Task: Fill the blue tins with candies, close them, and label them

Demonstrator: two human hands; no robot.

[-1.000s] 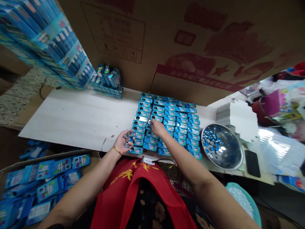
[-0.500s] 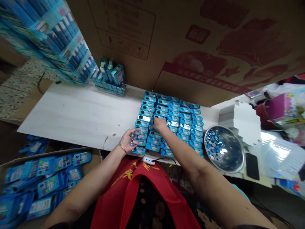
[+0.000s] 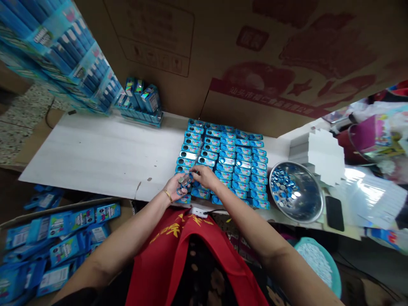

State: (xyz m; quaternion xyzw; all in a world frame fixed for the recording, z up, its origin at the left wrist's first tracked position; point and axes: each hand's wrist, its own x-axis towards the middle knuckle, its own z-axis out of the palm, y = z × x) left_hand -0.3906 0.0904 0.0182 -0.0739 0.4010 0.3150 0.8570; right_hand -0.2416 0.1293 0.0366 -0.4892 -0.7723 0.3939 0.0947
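Several small round silver-and-blue discs [image 3: 184, 182] lie in my left hand [image 3: 174, 186], palm up with the fingers curled about them. My right hand [image 3: 204, 176] meets it from the right, thumb and fingertips pinched at one disc on the edge of the handful. Both hands are over the near left part of rows of flat blue tins [image 3: 226, 161], laid out in columns on the white table. Dark round spots show on tins in the left columns; blue round spots show on those farther right. My hands hide some of the tins.
At right stands a metal bowl [image 3: 314, 199] with more discs, beside stacked white card [image 3: 327, 159] and a phone [image 3: 334, 213]. A large carton [image 3: 178, 38] walls the back. Blue packs fill a box [image 3: 126, 212] at lower left; a teal basin [image 3: 336, 276] sits below right.
My right hand has come back from the tins toward me and to the left, and now meets my left hand at the discs. The view has shifted slightly.
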